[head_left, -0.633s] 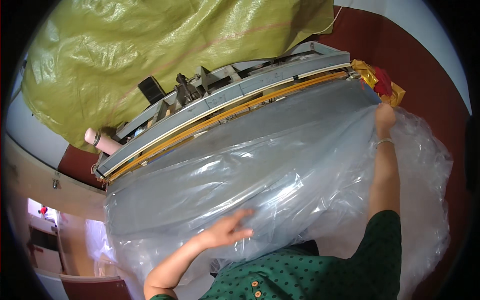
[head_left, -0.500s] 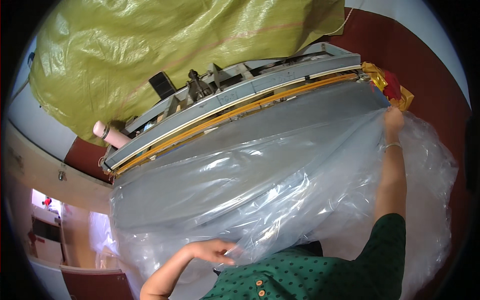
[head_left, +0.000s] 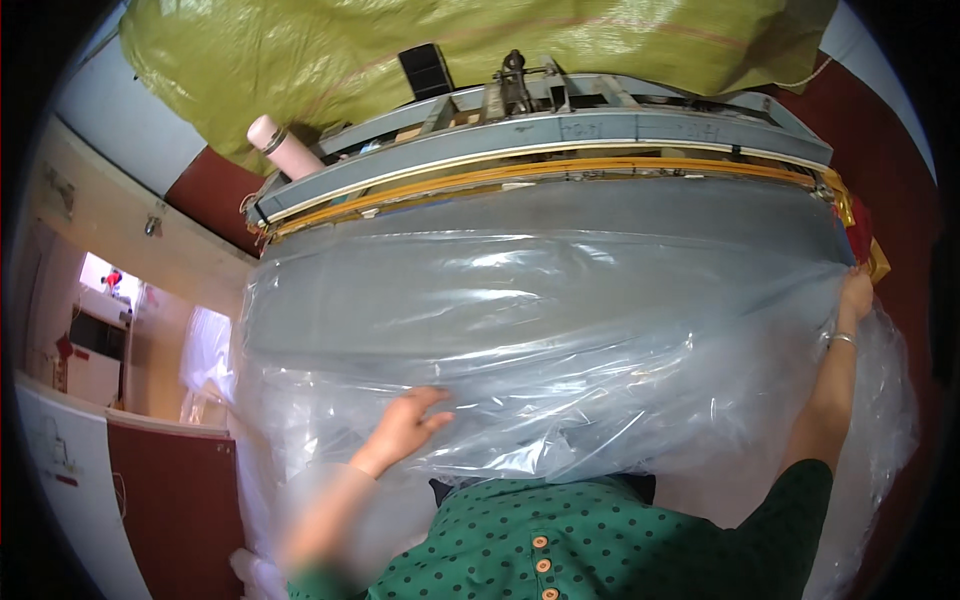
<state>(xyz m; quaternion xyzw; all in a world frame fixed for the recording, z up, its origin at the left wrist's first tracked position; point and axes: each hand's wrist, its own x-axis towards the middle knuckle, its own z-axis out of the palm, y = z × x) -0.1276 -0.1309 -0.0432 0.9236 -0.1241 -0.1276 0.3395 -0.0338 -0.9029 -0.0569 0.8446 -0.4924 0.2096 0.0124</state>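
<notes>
A large sheet of clear plastic film (head_left: 540, 330) lies spread over a grey table, bunched up toward me. My left hand (head_left: 405, 428) rests flat on the near fold of the film, fingers spread, holding nothing. My right hand (head_left: 855, 295) reaches out to the far right edge and grips the film there; a thin bracelet sits on its wrist. Behind the film runs a long grey and yellow sealing machine bar (head_left: 560, 150).
A big yellow-green woven sack (head_left: 330, 70) hangs over the machine at the back. A pink-white roll (head_left: 283, 148) sticks out at the machine's left end. Red and yellow packaging (head_left: 862, 230) lies at its right end. A dark red wall panel (head_left: 170, 500) stands left.
My head has turned, so the machine now sits level across the view. My left hand moved back up onto the film's near fold. My right hand stays at the film's right edge.
</notes>
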